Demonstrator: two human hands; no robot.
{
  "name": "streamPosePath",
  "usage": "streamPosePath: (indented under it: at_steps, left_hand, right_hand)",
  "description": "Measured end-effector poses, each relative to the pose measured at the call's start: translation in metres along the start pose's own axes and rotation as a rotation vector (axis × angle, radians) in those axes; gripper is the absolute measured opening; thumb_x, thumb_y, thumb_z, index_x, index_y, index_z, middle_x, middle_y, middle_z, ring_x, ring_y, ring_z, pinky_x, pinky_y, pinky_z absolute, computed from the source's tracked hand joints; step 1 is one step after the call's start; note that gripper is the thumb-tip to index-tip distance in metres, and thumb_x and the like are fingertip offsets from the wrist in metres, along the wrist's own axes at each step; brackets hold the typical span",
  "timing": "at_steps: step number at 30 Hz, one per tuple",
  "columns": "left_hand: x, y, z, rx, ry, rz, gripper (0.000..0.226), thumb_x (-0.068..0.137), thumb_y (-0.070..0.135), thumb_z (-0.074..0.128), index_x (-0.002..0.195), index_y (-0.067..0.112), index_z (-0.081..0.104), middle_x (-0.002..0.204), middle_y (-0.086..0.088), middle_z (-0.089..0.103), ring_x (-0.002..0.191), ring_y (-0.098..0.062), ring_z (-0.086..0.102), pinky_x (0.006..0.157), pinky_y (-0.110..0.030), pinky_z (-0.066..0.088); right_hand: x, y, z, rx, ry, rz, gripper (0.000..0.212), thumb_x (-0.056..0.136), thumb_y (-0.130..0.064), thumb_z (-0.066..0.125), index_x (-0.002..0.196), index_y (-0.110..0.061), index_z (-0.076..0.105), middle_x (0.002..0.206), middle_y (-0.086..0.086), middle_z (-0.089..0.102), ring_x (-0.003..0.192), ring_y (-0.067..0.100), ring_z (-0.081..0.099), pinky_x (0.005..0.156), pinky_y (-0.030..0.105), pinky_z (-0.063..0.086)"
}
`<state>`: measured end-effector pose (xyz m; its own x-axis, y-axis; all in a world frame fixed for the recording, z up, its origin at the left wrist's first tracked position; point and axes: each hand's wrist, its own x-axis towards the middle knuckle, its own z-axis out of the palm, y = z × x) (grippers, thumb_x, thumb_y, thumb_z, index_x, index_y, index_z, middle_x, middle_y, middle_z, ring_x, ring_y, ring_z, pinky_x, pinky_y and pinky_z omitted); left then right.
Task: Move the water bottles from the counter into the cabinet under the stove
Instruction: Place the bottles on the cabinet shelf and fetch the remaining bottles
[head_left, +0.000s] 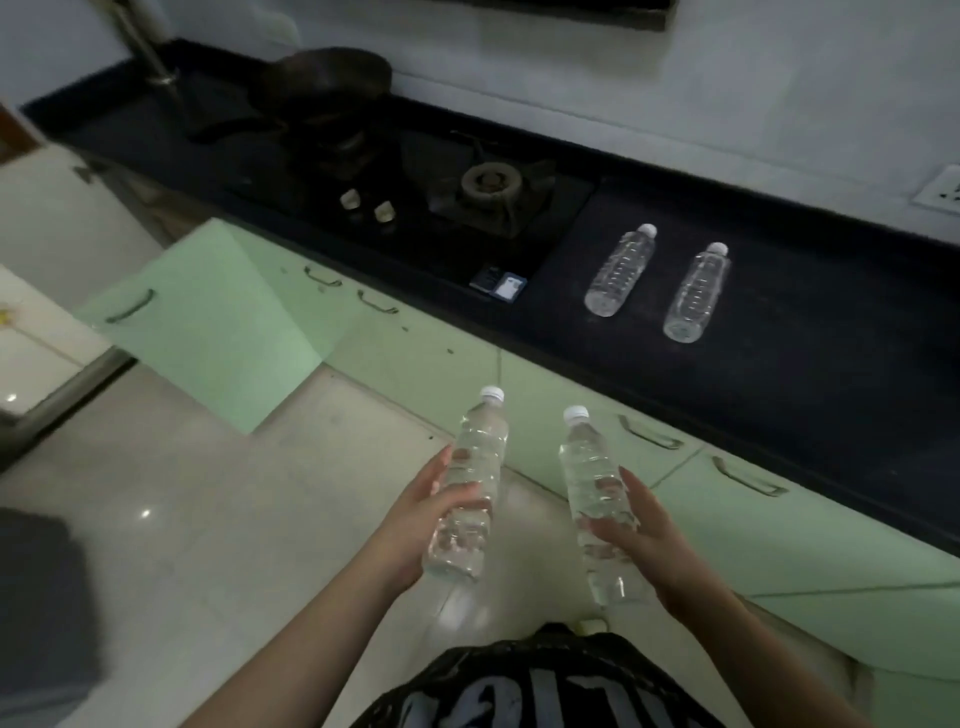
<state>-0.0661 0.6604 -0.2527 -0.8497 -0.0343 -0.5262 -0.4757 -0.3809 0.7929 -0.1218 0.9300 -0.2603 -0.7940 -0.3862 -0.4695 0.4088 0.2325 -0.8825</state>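
Observation:
My left hand (415, 525) grips a clear water bottle (470, 483) with a white cap, held over the floor in front of the green cabinets. My right hand (649, 540) grips a second clear bottle (592, 493), also cap up. Two more clear bottles stand on the black counter to the right of the stove, one on the left (621, 270) and one on the right (698, 293). Under the stove a green cabinet door (208, 322) is swung open towards me; its inside is hidden.
A gas stove (488, 182) with a dark pan (327, 78) sits on the black counter (805, 364). Two small dark packets (498, 285) lie at the counter's front edge. Shut green cabinet doors with handles (649, 431) run along the right. A glossy tiled floor (208, 519) lies below.

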Motion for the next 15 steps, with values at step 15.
streamPosePath:
  at_steps: [15]
  left_hand:
    - [-0.180, -0.013, -0.209, -0.380, 0.320, 0.318, 0.060, 0.082, 0.017, 0.070, 0.134, 0.043, 0.052, 0.104, -0.019, 0.067, 0.090, -0.039, 0.062, 0.071, -0.045, 0.054]
  right_hand:
    - [-0.004, -0.074, 0.280, 0.239, -0.544, 0.260, 0.038, 0.067, -0.027, 0.079, 0.101, -0.014, 0.073, 0.097, 0.018, 0.066, 0.093, 0.036, 0.063, 0.066, 0.037, 0.052]
